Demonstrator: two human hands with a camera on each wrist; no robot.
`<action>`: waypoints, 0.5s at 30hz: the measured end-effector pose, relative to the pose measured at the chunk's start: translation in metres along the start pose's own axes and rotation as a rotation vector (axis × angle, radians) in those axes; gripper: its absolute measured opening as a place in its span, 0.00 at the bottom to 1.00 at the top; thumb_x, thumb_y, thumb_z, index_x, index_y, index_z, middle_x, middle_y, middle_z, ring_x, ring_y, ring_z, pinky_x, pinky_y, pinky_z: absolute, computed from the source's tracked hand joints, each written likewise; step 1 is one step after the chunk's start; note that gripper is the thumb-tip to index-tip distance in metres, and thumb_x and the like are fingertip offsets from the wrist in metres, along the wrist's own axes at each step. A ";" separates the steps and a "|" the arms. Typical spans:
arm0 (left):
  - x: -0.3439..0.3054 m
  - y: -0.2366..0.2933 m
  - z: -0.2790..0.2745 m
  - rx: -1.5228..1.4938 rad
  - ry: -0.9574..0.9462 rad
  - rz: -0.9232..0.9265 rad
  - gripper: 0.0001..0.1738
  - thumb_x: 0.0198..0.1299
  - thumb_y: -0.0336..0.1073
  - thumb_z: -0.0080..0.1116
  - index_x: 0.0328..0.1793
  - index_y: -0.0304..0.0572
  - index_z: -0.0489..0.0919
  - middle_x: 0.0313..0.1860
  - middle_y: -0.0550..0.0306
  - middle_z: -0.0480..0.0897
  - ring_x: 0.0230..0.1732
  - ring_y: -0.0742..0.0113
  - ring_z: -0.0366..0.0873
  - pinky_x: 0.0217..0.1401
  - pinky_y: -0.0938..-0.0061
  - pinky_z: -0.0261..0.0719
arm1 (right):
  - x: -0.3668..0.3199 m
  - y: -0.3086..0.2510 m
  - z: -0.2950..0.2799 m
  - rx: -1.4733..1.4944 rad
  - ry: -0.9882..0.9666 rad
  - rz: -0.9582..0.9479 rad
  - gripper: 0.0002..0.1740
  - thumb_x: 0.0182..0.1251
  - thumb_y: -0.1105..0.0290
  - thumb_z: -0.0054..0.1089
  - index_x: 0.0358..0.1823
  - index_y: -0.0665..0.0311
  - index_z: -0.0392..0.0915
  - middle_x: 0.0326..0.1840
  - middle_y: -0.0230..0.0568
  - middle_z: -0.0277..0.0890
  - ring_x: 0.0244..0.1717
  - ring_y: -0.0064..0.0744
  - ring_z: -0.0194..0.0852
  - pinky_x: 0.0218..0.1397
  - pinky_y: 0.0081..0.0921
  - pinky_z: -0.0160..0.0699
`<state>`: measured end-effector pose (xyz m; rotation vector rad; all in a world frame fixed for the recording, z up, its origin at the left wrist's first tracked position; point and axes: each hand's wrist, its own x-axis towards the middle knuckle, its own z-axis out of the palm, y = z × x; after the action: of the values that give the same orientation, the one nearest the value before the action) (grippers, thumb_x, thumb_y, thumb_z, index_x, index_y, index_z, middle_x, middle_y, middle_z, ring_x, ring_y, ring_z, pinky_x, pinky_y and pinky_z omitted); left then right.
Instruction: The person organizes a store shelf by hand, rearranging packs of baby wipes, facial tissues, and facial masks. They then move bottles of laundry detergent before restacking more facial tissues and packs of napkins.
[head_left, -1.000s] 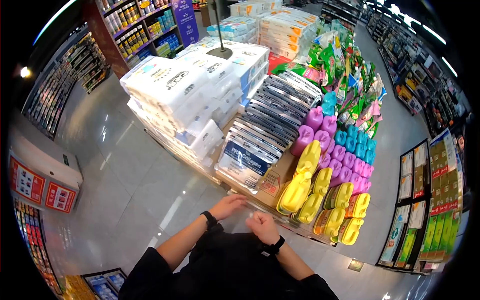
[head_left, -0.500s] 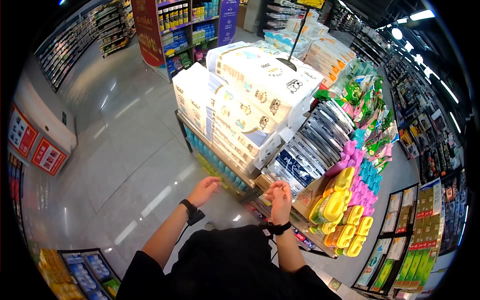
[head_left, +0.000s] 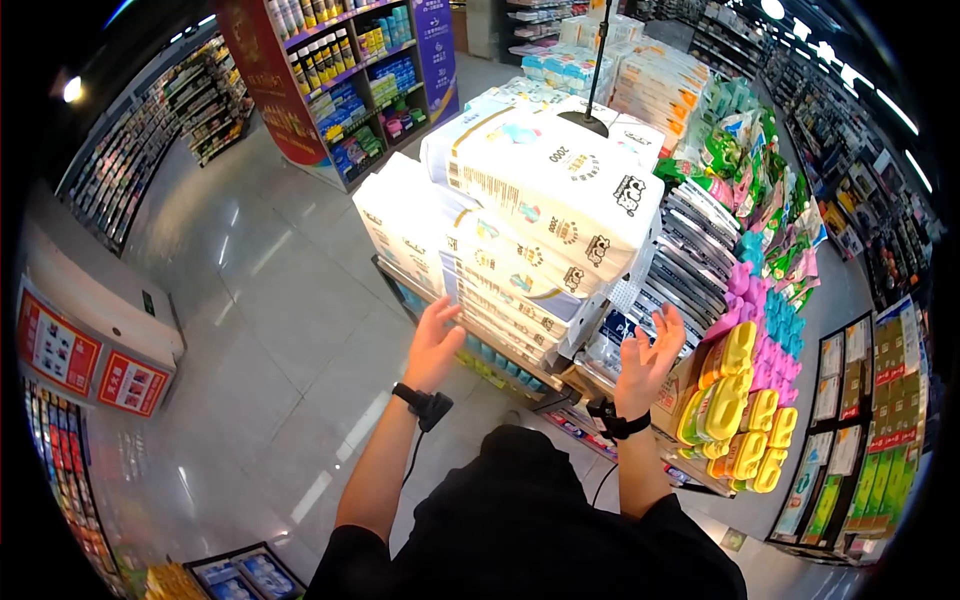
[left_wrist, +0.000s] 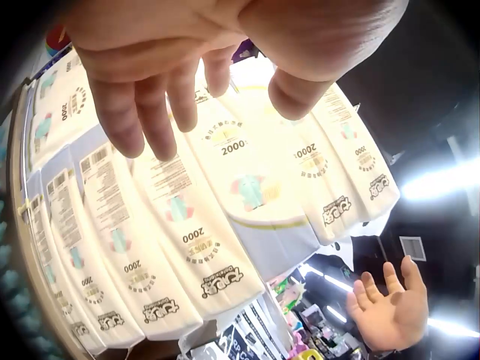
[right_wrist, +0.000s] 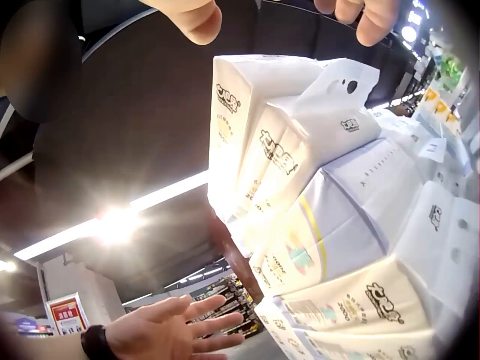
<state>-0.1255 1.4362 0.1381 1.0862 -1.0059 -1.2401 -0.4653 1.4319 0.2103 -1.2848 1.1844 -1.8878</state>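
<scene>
A stack of large white tissue packs (head_left: 545, 190), printed with "2000" and a cartoon elephant, fills the corner of the display in front of me. My left hand (head_left: 435, 345) is raised near its lower left side, fingers apart and holding nothing. In the left wrist view, the fingers (left_wrist: 154, 120) overlap the row of upright-looking packs. My right hand (head_left: 650, 360) is lifted at the stack's right, palm turned inward and fingers spread, in front of the silver and dark-blue pouches (head_left: 690, 265). In the right wrist view, the packs (right_wrist: 352, 202) stand beyond its fingertips.
Yellow bottles (head_left: 735, 400) and pink bottles (head_left: 745, 300) stand right of the pouches. A black pole (head_left: 600, 60) rises behind the tissue packs. Grey tiled floor (head_left: 290, 320) runs along the left, with a stocked shelf (head_left: 375, 90) beyond. Boxes on a rack (head_left: 860, 420) stand at far right.
Both hands have risen forward and moved apart toward the tissue packs, their fingers spreading. The view has swung left, so the stack sits more central.
</scene>
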 end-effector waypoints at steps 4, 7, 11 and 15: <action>0.065 0.042 -0.013 0.057 0.054 0.215 0.49 0.77 0.32 0.67 0.97 0.45 0.52 0.95 0.44 0.56 0.88 0.46 0.65 0.83 0.57 0.72 | 0.011 -0.008 0.044 -0.070 -0.015 -0.102 0.60 0.66 0.54 0.83 0.90 0.62 0.51 0.92 0.49 0.46 0.92 0.48 0.45 0.91 0.56 0.48; 0.115 0.086 -0.004 0.052 0.099 0.391 0.54 0.71 0.23 0.64 0.97 0.41 0.47 0.97 0.42 0.51 0.95 0.44 0.49 0.94 0.49 0.51 | 0.024 -0.001 0.074 -0.051 -0.069 -0.155 0.65 0.70 0.47 0.82 0.92 0.67 0.44 0.92 0.53 0.44 0.93 0.48 0.44 0.92 0.52 0.48; 0.170 0.124 0.011 -0.003 -0.122 0.547 0.54 0.73 0.35 0.73 0.96 0.35 0.51 0.93 0.44 0.59 0.92 0.53 0.56 0.93 0.56 0.53 | 0.041 0.007 0.098 0.076 -0.124 -0.060 0.64 0.78 0.45 0.75 0.93 0.72 0.38 0.92 0.53 0.43 0.90 0.45 0.48 0.91 0.46 0.51; 0.197 0.111 -0.004 -0.015 -0.148 0.419 0.41 0.77 0.34 0.67 0.90 0.32 0.60 0.81 0.51 0.74 0.80 0.61 0.71 0.84 0.63 0.67 | 0.050 0.021 0.099 0.038 -0.067 -0.075 0.55 0.84 0.49 0.68 0.92 0.72 0.42 0.90 0.52 0.46 0.89 0.42 0.52 0.90 0.45 0.55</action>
<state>-0.0838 1.2413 0.2458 0.7291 -1.2608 -0.9913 -0.3937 1.3463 0.2284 -1.3781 1.0746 -1.8950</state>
